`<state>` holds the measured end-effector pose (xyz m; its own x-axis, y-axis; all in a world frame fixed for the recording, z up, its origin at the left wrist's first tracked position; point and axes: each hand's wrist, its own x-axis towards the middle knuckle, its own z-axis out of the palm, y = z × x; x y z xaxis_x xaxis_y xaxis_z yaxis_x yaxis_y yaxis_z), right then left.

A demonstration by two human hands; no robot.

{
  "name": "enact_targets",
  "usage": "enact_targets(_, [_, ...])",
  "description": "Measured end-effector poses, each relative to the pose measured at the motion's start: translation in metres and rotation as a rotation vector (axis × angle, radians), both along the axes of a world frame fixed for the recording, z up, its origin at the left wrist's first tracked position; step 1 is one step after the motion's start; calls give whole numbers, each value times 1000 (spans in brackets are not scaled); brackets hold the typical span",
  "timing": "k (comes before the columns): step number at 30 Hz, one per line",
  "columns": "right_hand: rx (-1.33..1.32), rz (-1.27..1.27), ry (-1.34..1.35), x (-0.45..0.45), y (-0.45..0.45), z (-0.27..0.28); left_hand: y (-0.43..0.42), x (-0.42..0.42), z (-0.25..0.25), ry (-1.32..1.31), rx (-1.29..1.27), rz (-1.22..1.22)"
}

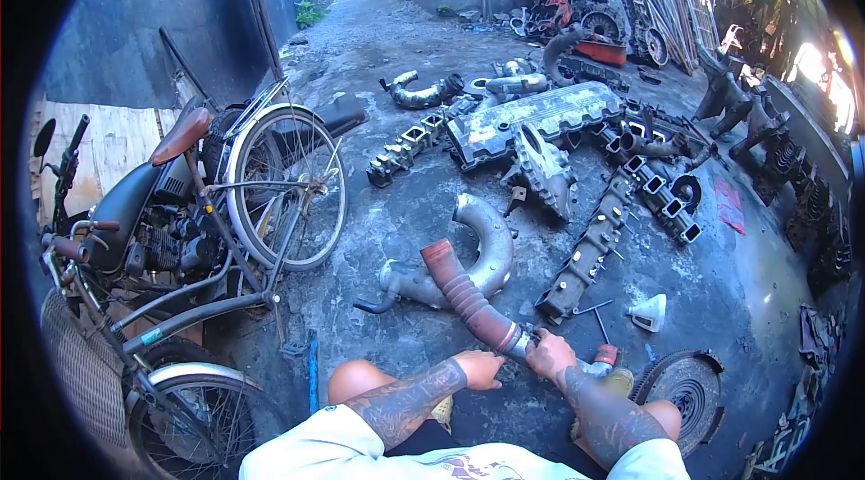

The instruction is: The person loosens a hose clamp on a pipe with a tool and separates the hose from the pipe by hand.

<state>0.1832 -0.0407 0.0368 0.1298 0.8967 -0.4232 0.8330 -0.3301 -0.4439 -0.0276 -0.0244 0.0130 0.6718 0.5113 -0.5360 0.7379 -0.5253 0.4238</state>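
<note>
A reddish ribbed rubber hose slants down toward me, its lower end joined to a metal pipe with a clamp around the joint. My right hand is closed around the pipe just below that joint. A shorter red hose piece shows at the pipe's far right end. Beside the hose's lower end, my left hand hangs with its fingers loosely stretched; whether it touches the hose is unclear. Just beyond the hose lies a curved metal pipe. A T-handle wrench rests on the ground to the right.
A white funnel-like piece and a round toothed plate lie at right. Farther out are a valve cover, manifolds and other engine parts. A bicycle and a motorcycle stand at left. A blue bar is nearby.
</note>
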Motion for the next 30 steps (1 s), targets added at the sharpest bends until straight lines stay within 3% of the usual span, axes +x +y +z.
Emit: enact_targets(30, [23,27,-9,2,1,-7,-2,0,2,0,4,-2])
